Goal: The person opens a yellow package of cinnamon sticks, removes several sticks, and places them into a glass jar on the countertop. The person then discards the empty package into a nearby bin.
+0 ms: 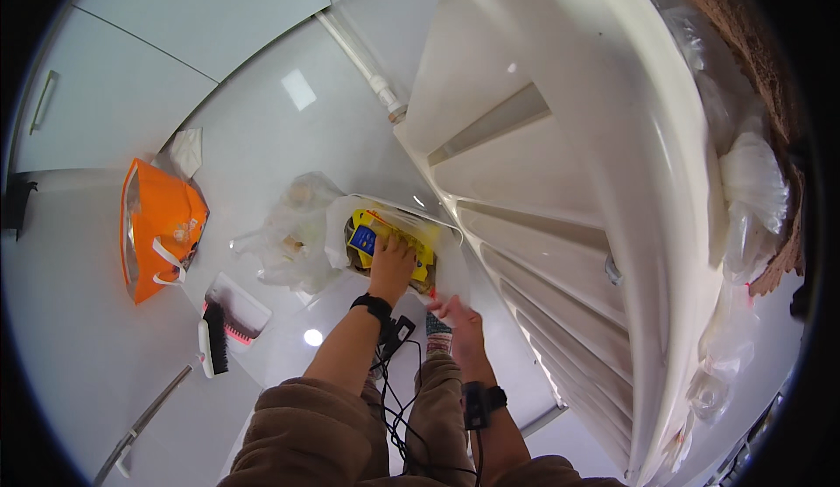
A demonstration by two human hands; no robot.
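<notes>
My left hand (392,267), a black band on its wrist, reaches into a white plastic bag (338,228) standing on the floor. Its fingers lie on yellow packaging (420,251) inside the bag; whether they grip it is hidden. A blue panel (363,240) shows on the packaging beside my fingertips. At the bag's near side, my slightly blurred right hand (464,326) pinches the pale plastic edge. Something small and red (432,295) shows by its fingertips. Left of this bag, and close against it, sits a translucent plastic bag (298,251) with unclear contents.
A white ribbed radiator (558,178) rises close on the right, with a pipe (364,63) behind. To the left are an orange bag (164,231), a dustpan (239,310) and a broom (215,339). Black cables (394,408) hang between my legs. White cabinets (131,106) stand at upper left.
</notes>
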